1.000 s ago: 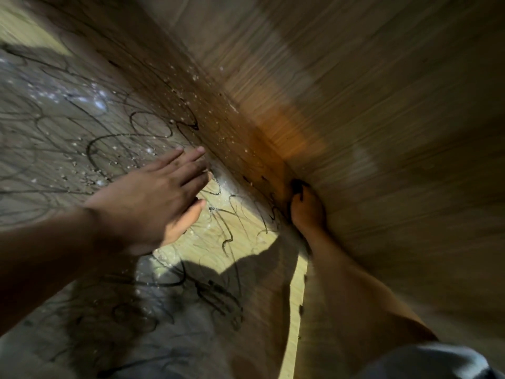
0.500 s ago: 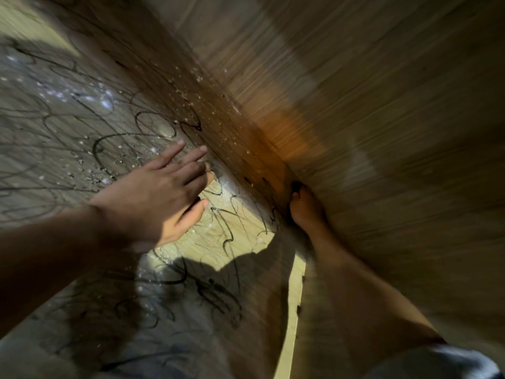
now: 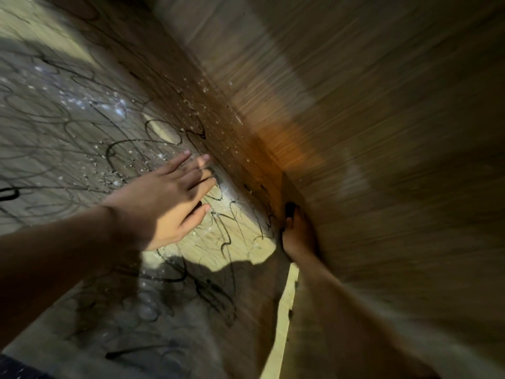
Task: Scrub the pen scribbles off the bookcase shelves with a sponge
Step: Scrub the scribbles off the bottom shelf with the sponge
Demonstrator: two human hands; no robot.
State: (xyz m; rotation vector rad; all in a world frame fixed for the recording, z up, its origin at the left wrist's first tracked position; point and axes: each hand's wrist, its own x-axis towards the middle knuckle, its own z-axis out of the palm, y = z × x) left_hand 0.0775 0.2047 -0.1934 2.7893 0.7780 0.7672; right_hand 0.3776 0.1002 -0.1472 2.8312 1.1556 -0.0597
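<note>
This looks like the inside of a wooden bookcase, probably in a home. Wood-grain panels (image 3: 369,132) meet in a corner just beyond the left hand (image 3: 164,203), and the shelf (image 3: 54,110) under that hand carries black scribbles (image 3: 123,149) and white specks.

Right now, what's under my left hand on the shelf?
Black pen scribbles and white specks run across the wooden shelf up to the flat left hand. Whatever lies beneath the palm is covered.
</note>
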